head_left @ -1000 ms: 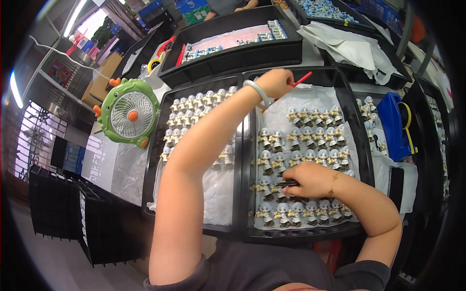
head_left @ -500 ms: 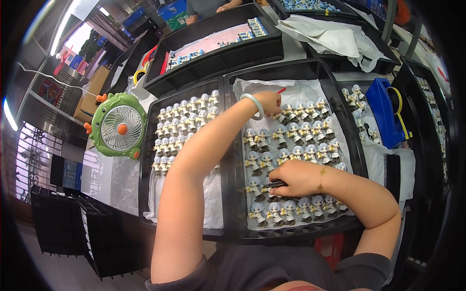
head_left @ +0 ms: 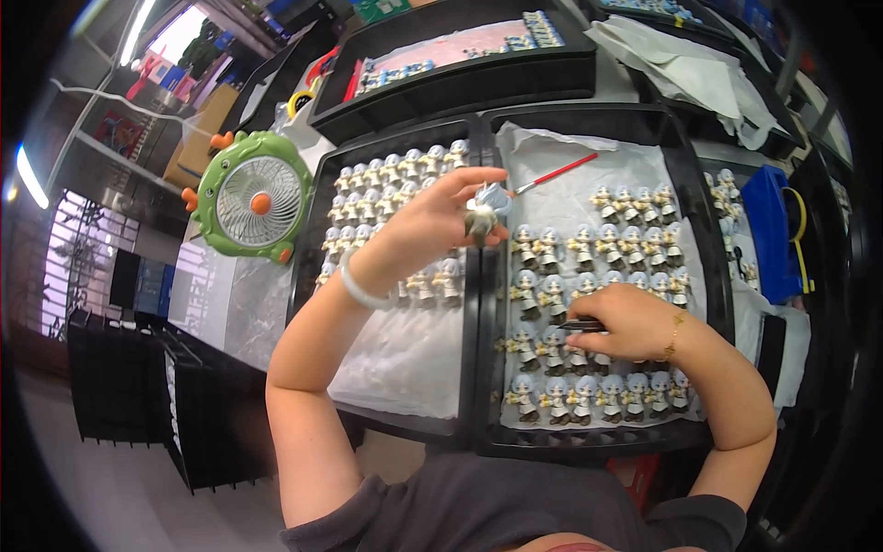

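Pinched in my left hand [head_left: 428, 221] is a small figurine [head_left: 487, 207] with pale blue-grey hair and a light body, held above the rim between two black trays. My right hand [head_left: 630, 322] grips a slim dark tool [head_left: 581, 325], its exact kind unclear, over the right tray [head_left: 492, 368]. Rows of similar figurines [head_left: 635, 396] stand on white paper in that tray, some hidden beneath the right hand. A red-handled brush [head_left: 561, 173] lies near the top of the paper. More figurines [head_left: 391, 170] fill the upper part of the left tray [head_left: 303, 304], partly hidden by my left hand.
A green fan [head_left: 253, 198] stands left of the trays. Behind them is another black tray [head_left: 451, 101] with blue-and-white pieces on pink lining. At right sit a blue tape dispenser [head_left: 773, 235] and more figurines [head_left: 727, 193]. White sheets [head_left: 685, 69] lie at the back right.
My left hand has lifted a figurine from the right tray's back row and moved left and towards me. My right hand stays over the rows with the dark tool. The view has shifted.
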Tool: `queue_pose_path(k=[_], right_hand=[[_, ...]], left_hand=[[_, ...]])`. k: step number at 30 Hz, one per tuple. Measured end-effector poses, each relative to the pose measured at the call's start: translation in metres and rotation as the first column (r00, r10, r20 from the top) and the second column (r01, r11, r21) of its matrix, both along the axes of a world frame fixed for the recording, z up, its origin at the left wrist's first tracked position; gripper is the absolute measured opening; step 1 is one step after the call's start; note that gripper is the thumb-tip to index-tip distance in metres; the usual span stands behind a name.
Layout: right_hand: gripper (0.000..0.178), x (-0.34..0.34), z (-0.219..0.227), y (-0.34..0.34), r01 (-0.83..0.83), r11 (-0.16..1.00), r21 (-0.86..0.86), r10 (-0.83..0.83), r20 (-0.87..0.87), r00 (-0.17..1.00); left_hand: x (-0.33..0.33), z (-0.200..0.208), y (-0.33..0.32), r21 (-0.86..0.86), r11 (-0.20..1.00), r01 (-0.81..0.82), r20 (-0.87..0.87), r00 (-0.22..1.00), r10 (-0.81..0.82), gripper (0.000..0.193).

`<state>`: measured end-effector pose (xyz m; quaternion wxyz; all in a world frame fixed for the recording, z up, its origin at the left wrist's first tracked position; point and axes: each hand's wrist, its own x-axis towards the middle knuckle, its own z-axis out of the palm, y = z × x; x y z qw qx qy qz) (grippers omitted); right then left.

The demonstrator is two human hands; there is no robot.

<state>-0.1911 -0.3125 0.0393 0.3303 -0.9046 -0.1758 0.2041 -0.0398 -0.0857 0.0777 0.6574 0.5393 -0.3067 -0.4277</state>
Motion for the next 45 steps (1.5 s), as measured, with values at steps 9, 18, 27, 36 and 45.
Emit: queue_pose_path(k=[9,18,27,36,45], right_hand=[[0.029,0.002,0.004,0.009,0.024,0.999,0.026,-0.022,-0.068,0.997],[0.026,0.006,0.002,0.012,0.076,0.996,-0.041,-0.080,-0.107,0.991],[0.023,0.006,-0.002,0.010,0.083,0.997,0.002,-0.082,-0.107,0.991],[0.022,0.007,-0.001,0.014,0.083,0.996,0.008,-0.082,-0.122,0.989],[0.019,0.002,0.010,0.015,0.121,0.992,0.037,-0.118,-0.069,0.991]], left_hand=[[-0.037,-0.013,0.061,-0.125,0.989,-0.082,0.139,0.985,0.099,0.079],[-0.045,-0.014,0.073,-0.024,0.969,-0.246,0.714,0.674,0.189,0.067],[-0.048,-0.009,0.071,0.047,0.809,-0.585,0.994,-0.052,-0.094,0.060],[-0.042,-0.008,0.078,0.053,0.825,-0.563,0.998,-0.007,-0.068,0.057],[-0.004,0.022,0.188,0.293,0.585,-0.756,0.956,0.238,-0.171,0.059]])
